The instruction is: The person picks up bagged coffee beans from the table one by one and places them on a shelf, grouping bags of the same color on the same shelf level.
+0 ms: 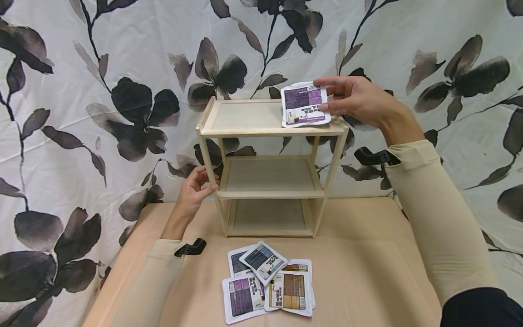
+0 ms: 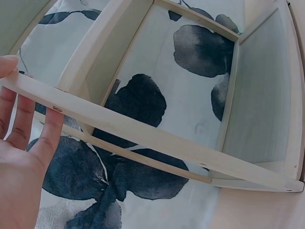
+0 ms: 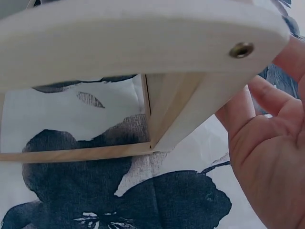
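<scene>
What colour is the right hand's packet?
The packet is purple and white, clearest in the head view.

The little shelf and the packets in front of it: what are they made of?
The shelf looks like pale wood, smooth and matte, judging by its faint streaks and cream tone; its fastener glints like metal. The packets seem printed plastic or foil film, perhaps satin, given their thin pouch shape and white margins; coated paper is possible.

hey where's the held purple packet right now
In the head view, the purple packet is in the right hand, at the right end of the top shelf.
</scene>
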`<state>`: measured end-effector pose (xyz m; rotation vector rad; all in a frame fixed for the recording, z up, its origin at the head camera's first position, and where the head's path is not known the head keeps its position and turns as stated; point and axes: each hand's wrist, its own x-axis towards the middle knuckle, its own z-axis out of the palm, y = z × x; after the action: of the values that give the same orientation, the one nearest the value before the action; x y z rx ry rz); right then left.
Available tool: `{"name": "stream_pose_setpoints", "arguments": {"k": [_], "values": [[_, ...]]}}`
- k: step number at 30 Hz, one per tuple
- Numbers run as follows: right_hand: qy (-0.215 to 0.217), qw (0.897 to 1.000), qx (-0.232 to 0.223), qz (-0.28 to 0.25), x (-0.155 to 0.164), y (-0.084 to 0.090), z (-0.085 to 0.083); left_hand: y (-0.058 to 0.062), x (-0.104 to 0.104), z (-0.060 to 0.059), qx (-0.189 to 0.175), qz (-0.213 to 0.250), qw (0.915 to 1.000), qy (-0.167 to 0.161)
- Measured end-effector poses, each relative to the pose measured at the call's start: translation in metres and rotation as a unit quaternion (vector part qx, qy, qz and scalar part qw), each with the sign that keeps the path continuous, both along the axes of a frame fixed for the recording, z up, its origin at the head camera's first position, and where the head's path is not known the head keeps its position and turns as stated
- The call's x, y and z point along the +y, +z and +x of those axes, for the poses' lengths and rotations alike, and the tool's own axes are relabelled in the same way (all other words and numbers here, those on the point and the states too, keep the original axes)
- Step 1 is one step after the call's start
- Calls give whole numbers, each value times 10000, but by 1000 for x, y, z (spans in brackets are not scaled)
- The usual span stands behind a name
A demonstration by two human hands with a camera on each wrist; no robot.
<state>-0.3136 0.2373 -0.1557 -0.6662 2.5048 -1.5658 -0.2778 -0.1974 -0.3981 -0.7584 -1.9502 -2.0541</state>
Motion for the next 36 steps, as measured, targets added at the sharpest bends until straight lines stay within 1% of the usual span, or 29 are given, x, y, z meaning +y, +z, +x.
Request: {"name": "stream_pose_setpoints", "arguments": {"k": [5,8,12,16,19,21,25,28,36], "values": [[-360,9968,258,669,-3,0,-4,-1,-1,0,18,16,10000,-16],[-561,9930,399,955,-4,0,-6,-1,-1,0,21,-3,10000,-31],[-768,9888,423,1207,-5,3,-6,0,0,1,7,5,10000,-32],[-894,9859,438,1347,-5,4,-5,0,-1,2,-3,-33,10000,4],[-959,9859,462,1287,-3,4,-1,0,-1,3,-7,-67,10000,28],[-971,9876,495,1133,-2,4,2,0,-1,3,-1,-69,10000,28],[-980,9902,615,782,-4,5,13,-1,-3,2,30,-29,10000,-28],[-949,9903,776,649,-6,5,24,-1,-5,1,41,-26,10000,-58],[-615,9932,993,1,-14,0,50,-1,-8,1,70,-20,9999,-118]]}}
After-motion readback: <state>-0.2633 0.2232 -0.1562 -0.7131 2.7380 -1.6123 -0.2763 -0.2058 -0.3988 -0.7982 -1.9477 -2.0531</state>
